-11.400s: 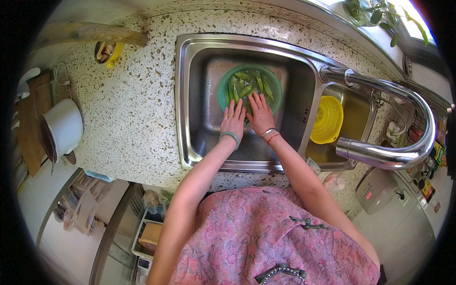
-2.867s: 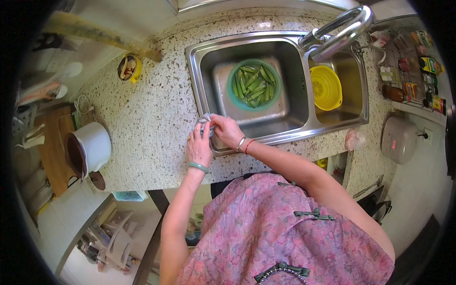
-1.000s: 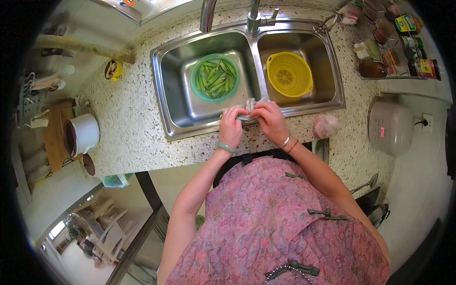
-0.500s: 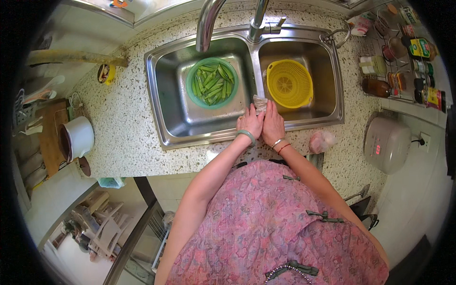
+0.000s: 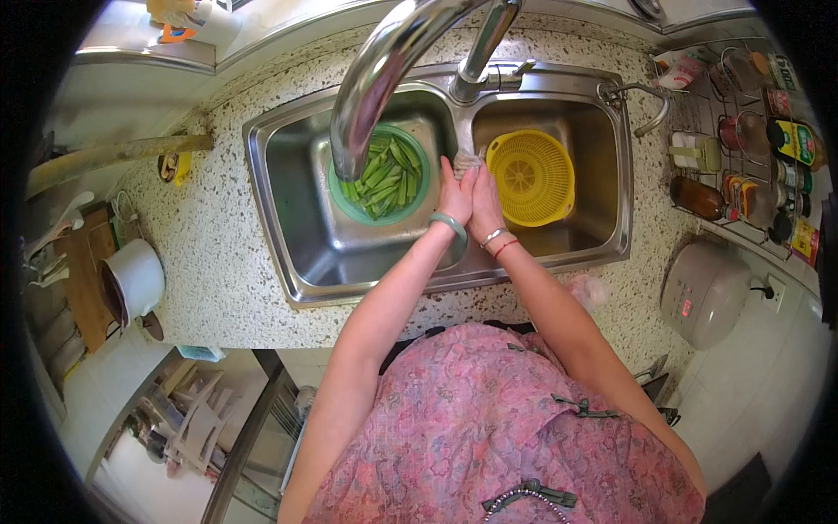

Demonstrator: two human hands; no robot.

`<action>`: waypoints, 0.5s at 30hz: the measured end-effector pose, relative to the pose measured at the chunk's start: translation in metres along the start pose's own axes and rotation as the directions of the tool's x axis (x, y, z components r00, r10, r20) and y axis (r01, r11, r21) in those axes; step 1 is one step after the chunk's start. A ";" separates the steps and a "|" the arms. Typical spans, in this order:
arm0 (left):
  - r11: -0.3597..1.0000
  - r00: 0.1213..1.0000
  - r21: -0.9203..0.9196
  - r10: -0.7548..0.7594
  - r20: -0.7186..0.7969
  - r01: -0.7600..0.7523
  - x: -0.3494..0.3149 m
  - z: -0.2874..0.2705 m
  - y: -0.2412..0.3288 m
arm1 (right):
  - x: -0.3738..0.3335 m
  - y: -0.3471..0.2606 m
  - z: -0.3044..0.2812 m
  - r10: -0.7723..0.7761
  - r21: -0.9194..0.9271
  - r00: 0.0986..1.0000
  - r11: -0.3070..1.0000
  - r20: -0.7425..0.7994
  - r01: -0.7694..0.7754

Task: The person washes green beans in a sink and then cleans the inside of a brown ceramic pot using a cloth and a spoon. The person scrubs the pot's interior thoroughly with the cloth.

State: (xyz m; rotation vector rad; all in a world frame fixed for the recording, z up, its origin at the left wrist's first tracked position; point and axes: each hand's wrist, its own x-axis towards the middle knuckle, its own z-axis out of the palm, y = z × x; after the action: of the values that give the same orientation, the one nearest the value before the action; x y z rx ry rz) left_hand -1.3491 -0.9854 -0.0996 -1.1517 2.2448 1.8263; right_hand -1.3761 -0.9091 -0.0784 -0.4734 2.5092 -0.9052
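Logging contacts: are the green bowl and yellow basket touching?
Apart: the head view shows the sink's divider between the green bowl and yellow basket.

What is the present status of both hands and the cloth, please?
Left hand, right hand: together at cloth, by sink divider. Faucet hides part of green bowl.

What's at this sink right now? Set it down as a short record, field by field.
Hands: left hand and right hand, together at a crumpled cloth
Cloth location: sink divider
Left basin: green bowl with okra pods
Right basin: yellow colander
Overhead: chrome faucet, partly hiding the bowl
Far left: white pot
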 end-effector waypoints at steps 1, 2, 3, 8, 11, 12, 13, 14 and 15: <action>0.999 0.999 -0.005 -0.039 0.010 0.039 0.011 -0.003 0.008 | 0.010 -0.002 0.000 -0.036 -0.029 0.998 0.999 -0.046 0.035; 0.997 0.997 -0.010 -0.077 0.022 0.077 0.021 -0.006 0.019 | 0.022 -0.004 -0.001 -0.047 -0.020 0.998 0.999 -0.051 0.046; 0.999 0.999 -0.032 -0.044 -0.002 0.044 0.030 -0.008 0.028 | 0.035 -0.006 -0.002 -0.059 -0.010 0.997 0.998 -0.053 0.058; 0.992 0.999 -0.128 -0.012 -0.041 0.007 0.076 -0.010 0.038 | 0.075 -0.019 -0.007 -0.066 -0.059 0.996 0.996 -0.061 0.063; 0.992 0.999 -0.127 0.012 -0.050 -0.018 0.087 -0.009 0.044 | 0.085 -0.020 -0.008 -0.079 -0.008 0.991 0.997 -0.109 0.079; 0.991 0.998 -0.128 0.023 -0.053 -0.029 0.091 -0.009 0.040 | 0.086 -0.020 -0.006 -0.081 -0.002 0.990 0.997 -0.112 0.081; 0.991 0.998 -0.128 0.034 -0.057 -0.041 0.093 -0.009 0.035 | 0.086 -0.020 -0.005 -0.066 -0.021 0.992 0.998 -0.107 0.064; 0.992 0.998 -0.124 0.032 -0.059 -0.039 0.093 -0.008 0.036 | 0.087 -0.022 -0.008 -0.044 -0.007 0.995 0.999 -0.093 0.043; 0.992 0.998 -0.119 0.030 -0.061 -0.037 0.092 -0.007 0.036 | 0.085 -0.023 -0.011 -0.021 0.007 0.997 1.000 -0.078 0.022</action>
State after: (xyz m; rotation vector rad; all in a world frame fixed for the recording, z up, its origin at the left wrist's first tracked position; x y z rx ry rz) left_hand -1.4328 -1.0375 -0.1084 -1.2084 2.2257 1.9916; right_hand -1.4498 -0.9585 -0.0793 -0.4720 2.5746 -0.9590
